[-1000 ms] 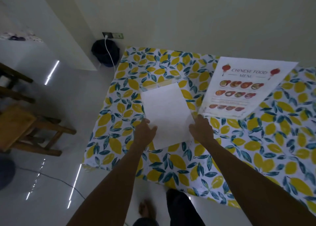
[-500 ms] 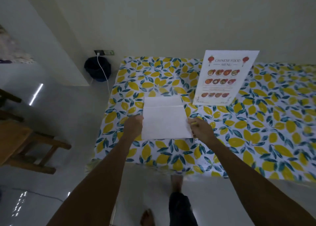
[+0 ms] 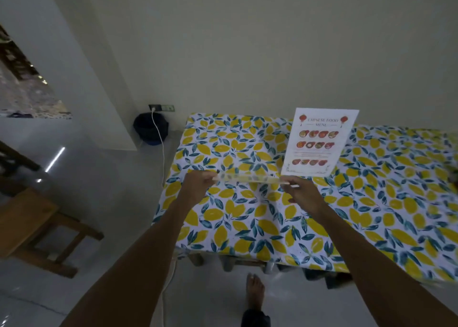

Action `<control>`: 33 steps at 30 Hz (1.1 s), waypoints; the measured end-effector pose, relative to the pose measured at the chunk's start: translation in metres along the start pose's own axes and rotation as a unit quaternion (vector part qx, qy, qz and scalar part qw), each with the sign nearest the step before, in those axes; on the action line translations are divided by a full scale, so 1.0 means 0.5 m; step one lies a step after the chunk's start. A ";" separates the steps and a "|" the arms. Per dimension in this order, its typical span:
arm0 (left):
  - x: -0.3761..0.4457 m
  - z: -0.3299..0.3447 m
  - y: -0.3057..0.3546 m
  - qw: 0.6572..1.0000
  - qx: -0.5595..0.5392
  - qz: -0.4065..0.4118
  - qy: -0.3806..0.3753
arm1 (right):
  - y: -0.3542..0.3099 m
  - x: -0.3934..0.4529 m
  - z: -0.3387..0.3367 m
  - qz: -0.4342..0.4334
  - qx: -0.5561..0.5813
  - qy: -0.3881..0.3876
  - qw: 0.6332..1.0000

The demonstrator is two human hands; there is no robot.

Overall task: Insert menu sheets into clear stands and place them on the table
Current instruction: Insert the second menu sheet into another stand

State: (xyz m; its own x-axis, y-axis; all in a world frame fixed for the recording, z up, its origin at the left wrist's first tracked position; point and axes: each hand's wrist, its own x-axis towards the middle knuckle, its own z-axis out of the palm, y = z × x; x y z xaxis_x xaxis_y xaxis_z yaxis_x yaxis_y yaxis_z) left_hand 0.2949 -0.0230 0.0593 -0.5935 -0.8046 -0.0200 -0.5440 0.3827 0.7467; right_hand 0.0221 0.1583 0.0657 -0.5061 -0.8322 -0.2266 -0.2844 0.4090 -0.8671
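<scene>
A clear stand hangs just above the table, which wears a lemon-print cloth. I see the stand almost edge-on as a thin transparent strip. My left hand grips its left end and my right hand grips its right end. Whether a sheet sits inside it I cannot tell. Behind my right hand a second stand with a "Chinese Food Menu" sheet stands upright on the table.
A wooden chair stands on the floor at the left. A dark bin and a white cable sit by the wall near the table's far left corner. My bare foot is under the table's front edge.
The stand I hold has been tipped up from lying flat with its white face showing to nearly edge-on. My view has risen and drawn back from the table.
</scene>
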 end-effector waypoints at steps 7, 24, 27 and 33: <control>0.137 -0.020 0.064 0.997 -0.010 -0.061 0.043 | -0.077 0.135 -0.043 -0.039 -0.007 0.037 0.999; 0.363 0.072 0.055 0.978 0.049 -0.145 0.142 | 0.006 0.356 0.030 -0.027 -0.090 0.036 0.995; 0.368 0.077 0.043 0.979 0.063 -0.146 0.127 | 0.012 0.361 0.037 -0.024 -0.073 0.041 0.996; 0.356 0.086 0.020 0.983 0.056 -0.151 0.088 | 0.019 0.372 0.039 0.018 -0.079 0.028 0.996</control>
State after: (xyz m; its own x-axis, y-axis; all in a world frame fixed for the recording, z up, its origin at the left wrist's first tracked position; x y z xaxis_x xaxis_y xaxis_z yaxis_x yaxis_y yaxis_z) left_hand 0.1582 -0.1431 0.0347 -0.2884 -0.9517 -0.1057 -0.7471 0.1546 0.6464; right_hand -0.0589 0.0000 0.0067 -0.5619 -0.7952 -0.2278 -0.3879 0.4965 -0.7765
